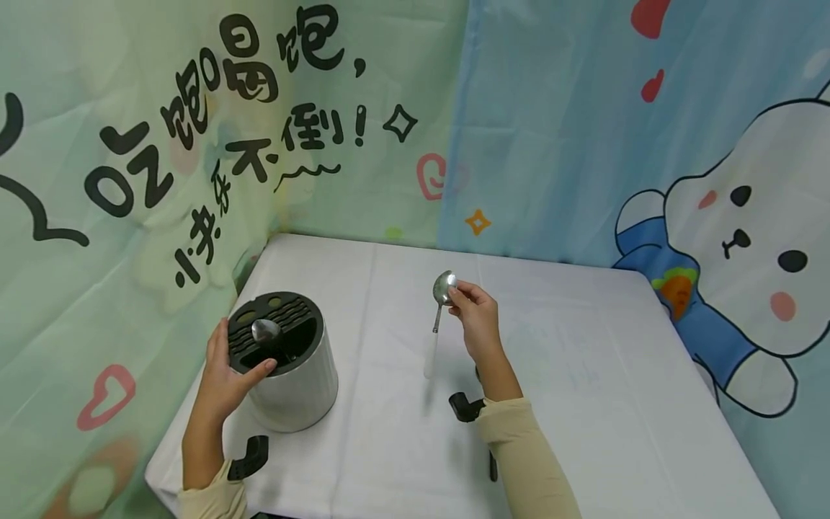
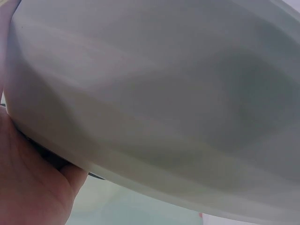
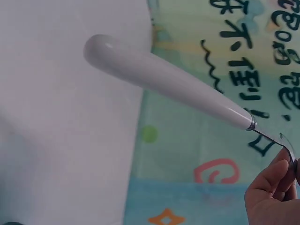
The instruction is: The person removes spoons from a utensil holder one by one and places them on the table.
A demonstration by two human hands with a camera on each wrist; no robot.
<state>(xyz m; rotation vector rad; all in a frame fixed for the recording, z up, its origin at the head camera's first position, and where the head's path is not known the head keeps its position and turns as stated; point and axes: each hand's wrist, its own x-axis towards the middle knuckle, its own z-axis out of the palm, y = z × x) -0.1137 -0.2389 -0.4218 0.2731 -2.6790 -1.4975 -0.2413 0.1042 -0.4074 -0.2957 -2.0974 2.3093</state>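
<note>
My right hand (image 1: 475,317) pinches a metal spoon (image 1: 444,287) by its bowl, above the table. Its white handle (image 3: 173,84) hangs downward in the head view and stretches across the right wrist view. At the left stands a round white utensil holder (image 1: 292,396) with a black slotted top (image 1: 285,306). My left hand (image 1: 223,382) grips this holder at its upper left side, the thumb on the near rim. Another spoon (image 1: 266,331) sits in the holder, bowl up. The holder's pale wall (image 2: 164,84) fills most of the left wrist view.
A white cloth covers the table (image 1: 583,404). Printed curtains (image 1: 532,130) rise along its back and left edges. A dark object (image 1: 493,465) shows partly beside the right sleeve, and a black edge (image 1: 269,515) shows at the bottom of the head view.
</note>
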